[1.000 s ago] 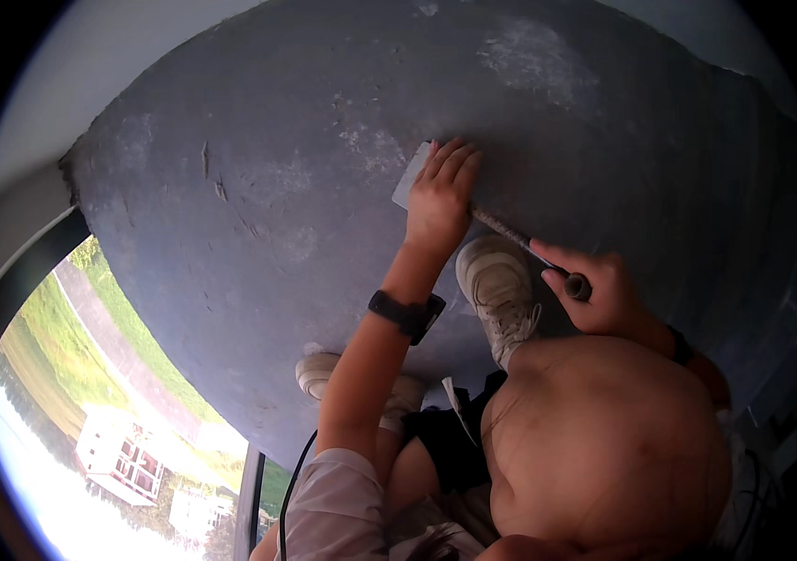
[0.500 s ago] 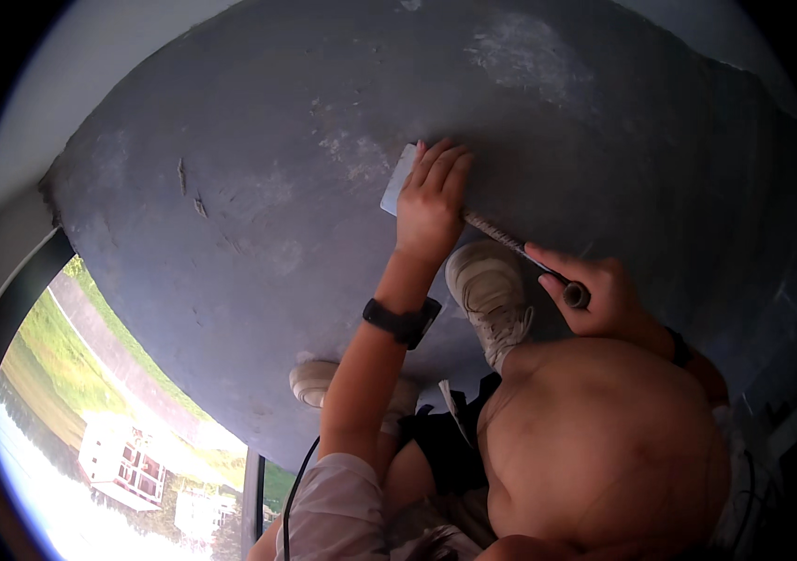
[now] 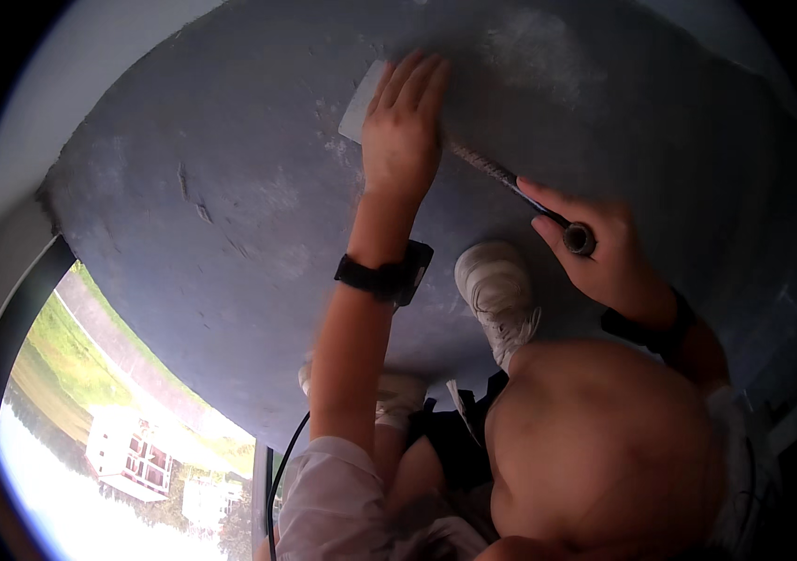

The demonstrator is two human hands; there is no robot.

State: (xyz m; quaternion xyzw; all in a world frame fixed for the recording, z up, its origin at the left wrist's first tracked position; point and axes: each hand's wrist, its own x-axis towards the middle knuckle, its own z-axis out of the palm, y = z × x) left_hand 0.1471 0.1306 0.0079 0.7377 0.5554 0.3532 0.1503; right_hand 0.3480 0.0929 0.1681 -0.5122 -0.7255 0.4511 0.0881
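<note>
My left hand (image 3: pixel 401 123) lies over a flat pale scraper blade (image 3: pixel 357 106) on the grey, scuffed floor (image 3: pixel 211 280), its fingers together and pressing on the blade. From the blade a long dark metal handle (image 3: pixel 485 163) runs down to the right, ending in a round hollow tip. My right hand (image 3: pixel 596 245) grips that handle near this end, thumb and forefinger along it. Both wrists wear black bands.
A white shoe (image 3: pixel 494 288) is below the handle, with my bare leg and the second shoe near the lower edge. At lower left a window (image 3: pixel 99 402) shows grass and buildings outside. A pale wall (image 3: pixel 52 103) curves along the upper left. A black cable (image 3: pixel 281 472) hangs by my left arm.
Both hands have moved up the picture with the scraper, away from my shoes, the left also slightly leftward. Both keep their hold on the tool.
</note>
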